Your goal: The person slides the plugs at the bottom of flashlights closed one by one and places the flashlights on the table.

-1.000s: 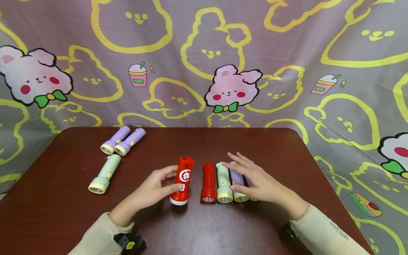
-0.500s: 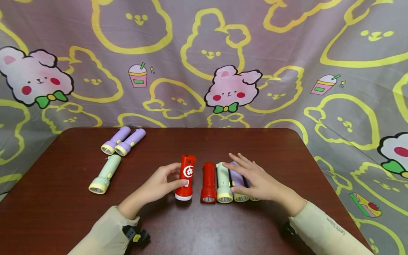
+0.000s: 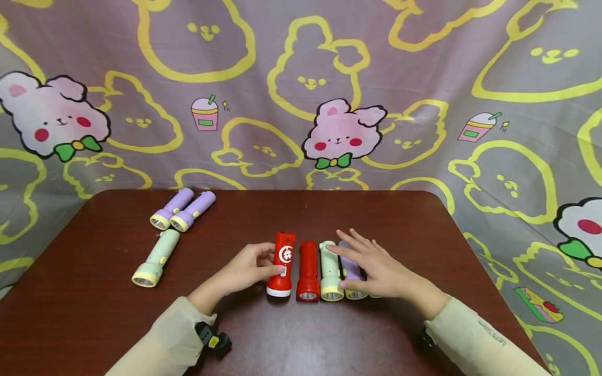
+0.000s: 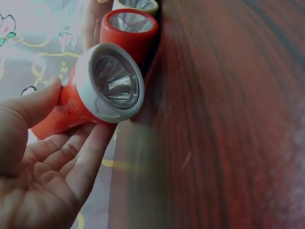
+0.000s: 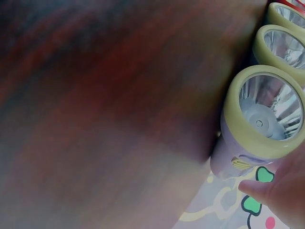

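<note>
My left hand (image 3: pixel 249 270) grips a bright red flashlight (image 3: pixel 283 279) between thumb and fingers, the thumb near its white switch. Its white-rimmed lens (image 4: pixel 116 81) faces the left wrist camera. Just right of it lies a darker red flashlight (image 3: pixel 308 269), first in a side-by-side row. A pale green flashlight (image 3: pixel 331 274) follows, then a purple flashlight (image 3: pixel 350 256) and one more purple flashlight (image 5: pixel 226 155) at the row's right end, mostly hidden in the head view. Over that end, my right hand (image 3: pixel 383 269) spreads its straight fingers. All lenses in the row point toward me.
Two purple flashlights (image 3: pixel 194 210) lie together at the back left of the brown table (image 3: pixel 263 344). In front of them is another pale green flashlight (image 3: pixel 157 258). A cartoon-print curtain (image 3: pixel 254 78) hangs behind the table.
My left hand has moved right with the bright red flashlight, bringing it closer beside the darker red one. The right hand has barely moved.
</note>
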Motion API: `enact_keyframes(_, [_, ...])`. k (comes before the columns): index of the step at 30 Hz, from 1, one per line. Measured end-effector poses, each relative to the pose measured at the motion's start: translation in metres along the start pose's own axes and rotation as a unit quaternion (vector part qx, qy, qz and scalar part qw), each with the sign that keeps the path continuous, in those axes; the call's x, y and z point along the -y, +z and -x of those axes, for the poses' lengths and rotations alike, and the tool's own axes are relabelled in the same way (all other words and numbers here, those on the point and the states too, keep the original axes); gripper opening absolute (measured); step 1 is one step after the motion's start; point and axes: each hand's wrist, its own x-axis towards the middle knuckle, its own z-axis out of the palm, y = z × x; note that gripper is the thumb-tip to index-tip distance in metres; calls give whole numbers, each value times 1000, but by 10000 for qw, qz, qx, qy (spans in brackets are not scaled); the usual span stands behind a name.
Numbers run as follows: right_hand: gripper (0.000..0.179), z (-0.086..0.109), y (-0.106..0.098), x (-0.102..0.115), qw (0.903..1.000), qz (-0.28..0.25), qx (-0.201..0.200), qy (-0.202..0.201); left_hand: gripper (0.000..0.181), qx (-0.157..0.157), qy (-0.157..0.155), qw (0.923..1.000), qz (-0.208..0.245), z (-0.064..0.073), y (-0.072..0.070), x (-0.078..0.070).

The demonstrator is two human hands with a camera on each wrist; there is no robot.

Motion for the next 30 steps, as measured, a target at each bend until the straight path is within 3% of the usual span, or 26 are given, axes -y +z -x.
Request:
enact_keyframes(7, [75, -1, 3, 1, 10000, -8, 88, -26, 41, -3, -107, 9999, -131, -3, 2, 0])
enact_keyframes(15, [76, -3, 6, 0, 9995, 241, 185, 13, 41, 69, -187, 9998, 71, -5, 3, 0])
enact_keyframes(30, [78, -2, 9, 2, 9990, -39, 373, 236, 47, -49, -344, 9992, -189, -11, 2, 1])
